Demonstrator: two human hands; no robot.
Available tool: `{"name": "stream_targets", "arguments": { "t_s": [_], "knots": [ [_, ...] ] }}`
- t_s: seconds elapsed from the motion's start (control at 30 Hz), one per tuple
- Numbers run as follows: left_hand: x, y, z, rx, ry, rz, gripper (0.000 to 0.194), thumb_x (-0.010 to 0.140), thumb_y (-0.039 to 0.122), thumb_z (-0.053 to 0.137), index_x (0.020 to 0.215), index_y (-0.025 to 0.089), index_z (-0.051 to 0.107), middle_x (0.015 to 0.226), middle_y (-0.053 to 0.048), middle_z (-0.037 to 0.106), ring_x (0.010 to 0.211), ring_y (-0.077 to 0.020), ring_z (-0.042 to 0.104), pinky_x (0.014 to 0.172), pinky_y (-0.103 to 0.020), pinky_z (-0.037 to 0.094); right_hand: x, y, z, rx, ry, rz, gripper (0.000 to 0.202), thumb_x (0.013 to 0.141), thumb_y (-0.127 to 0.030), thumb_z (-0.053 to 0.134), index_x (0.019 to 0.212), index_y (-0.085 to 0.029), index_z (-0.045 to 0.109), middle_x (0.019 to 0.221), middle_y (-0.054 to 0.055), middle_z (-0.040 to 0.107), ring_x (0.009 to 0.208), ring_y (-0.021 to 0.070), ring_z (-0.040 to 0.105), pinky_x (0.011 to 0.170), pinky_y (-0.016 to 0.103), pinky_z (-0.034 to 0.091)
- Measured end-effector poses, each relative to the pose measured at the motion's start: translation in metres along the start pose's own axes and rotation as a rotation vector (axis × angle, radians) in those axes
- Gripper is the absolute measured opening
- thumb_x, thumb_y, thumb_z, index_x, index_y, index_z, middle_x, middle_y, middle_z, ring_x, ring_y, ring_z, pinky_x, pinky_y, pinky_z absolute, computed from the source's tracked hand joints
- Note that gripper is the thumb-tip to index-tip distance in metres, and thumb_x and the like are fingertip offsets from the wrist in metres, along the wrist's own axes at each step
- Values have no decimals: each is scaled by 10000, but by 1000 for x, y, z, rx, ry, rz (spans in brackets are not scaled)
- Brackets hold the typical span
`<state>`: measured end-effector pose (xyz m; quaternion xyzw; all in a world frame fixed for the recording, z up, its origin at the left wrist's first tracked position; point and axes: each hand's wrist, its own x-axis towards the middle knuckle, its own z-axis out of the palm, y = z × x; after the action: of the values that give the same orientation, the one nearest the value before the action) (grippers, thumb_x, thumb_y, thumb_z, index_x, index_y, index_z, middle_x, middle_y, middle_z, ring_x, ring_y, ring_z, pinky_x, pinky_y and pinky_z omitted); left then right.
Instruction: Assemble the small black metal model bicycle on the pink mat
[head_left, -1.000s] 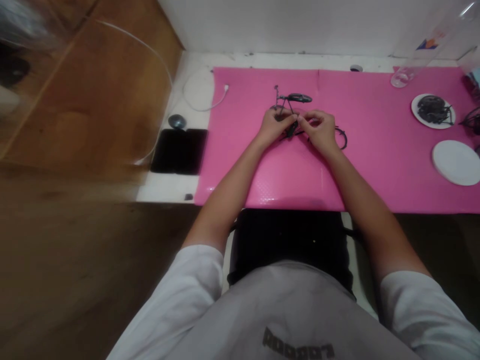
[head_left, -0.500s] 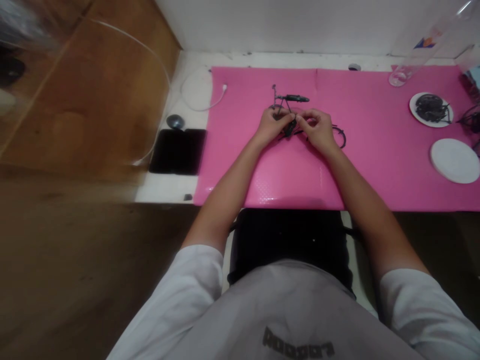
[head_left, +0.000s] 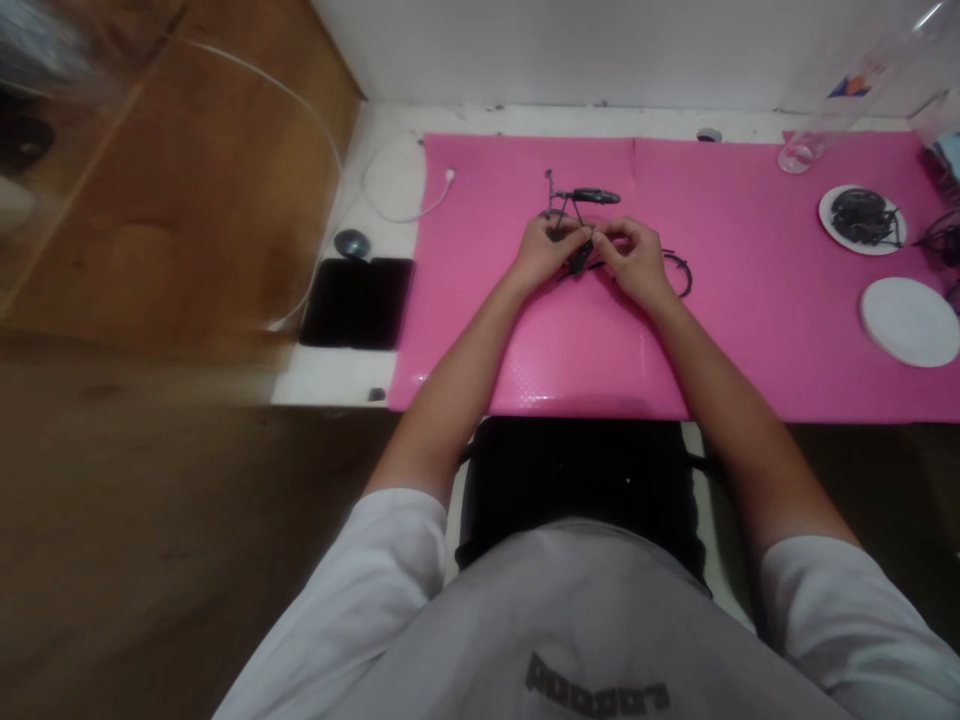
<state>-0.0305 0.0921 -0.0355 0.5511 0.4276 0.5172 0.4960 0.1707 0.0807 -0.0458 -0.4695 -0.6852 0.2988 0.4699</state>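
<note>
A small dark model bicycle (head_left: 578, 258) is partly hidden under my hands on the pink mat (head_left: 750, 300). My left hand (head_left: 541, 248) is closed, thumb and fingers pinching a part of the model. Close beside it, my right hand (head_left: 636, 258) is closed too, its thumb and forefinger meeting at the same spot; what lies between them is too small to make out. Just beyond the hands stick out thin dark bars and a dark elongated piece (head_left: 596, 196). A curved dark ring (head_left: 681, 273) shows to the right of my right wrist.
At the right are a white plate with dark pieces (head_left: 834, 222), a white round lid or plate (head_left: 910, 321) and a clear bottle (head_left: 802, 155). A black flat object (head_left: 356, 303), a dark round object (head_left: 351, 243) and a white cable (head_left: 420, 214) are at the left.
</note>
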Motion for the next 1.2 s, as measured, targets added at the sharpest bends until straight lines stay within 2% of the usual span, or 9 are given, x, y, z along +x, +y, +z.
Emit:
{"name": "stream_targets", "arguments": {
  "t_s": [0.2,0.43,0.6,0.8,0.93,1.2],
  "knots": [
    [1,-1,-1,7,-14,4,380,906,397,1012,756,216,714,689,-2,686,720,-162,708,712,-275,643,-1,-1,-2,-4,-22,16,695,942,-945,797,1121,-274,822,1258,145,844,1194,347,810,1172,605,685],
    [-1,4,-1,10,-29,17,257,898,324,979,772,239,772,747,-31,773,763,-196,754,794,-335,712,0,-12,3,-19,39,77,711,892,-971,828,1088,-289,784,1184,149,857,1152,344,816,1111,589,712],
    [-4,11,0,-17,-9,-17,273,883,275,989,756,225,753,708,-30,735,801,-212,784,842,-339,708,0,-16,2,-31,53,80,743,859,-1001,828,1043,-281,799,1139,142,872,1116,350,822,1077,585,714],
    [-4,11,-3,35,-43,19,282,872,346,997,760,242,760,727,-28,760,821,-212,780,836,-329,710,0,-11,-1,-59,51,73,642,899,-904,868,1057,-283,822,1190,157,876,1148,362,821,1132,615,697],
    [-3,8,-2,26,-31,16,253,863,287,997,764,226,772,715,-26,742,819,-211,784,829,-322,699,-1,-10,0,-58,60,63,600,925,-860,869,1045,-275,810,1168,161,869,1143,362,821,1132,624,696],
    [-5,9,-3,4,-54,3,111,847,205,962,903,206,866,812,-40,803,798,-197,783,795,-314,691,-1,-18,0,-52,64,72,577,928,-849,872,1042,-289,796,1133,144,861,1182,368,815,1123,618,698]
  ]
}}
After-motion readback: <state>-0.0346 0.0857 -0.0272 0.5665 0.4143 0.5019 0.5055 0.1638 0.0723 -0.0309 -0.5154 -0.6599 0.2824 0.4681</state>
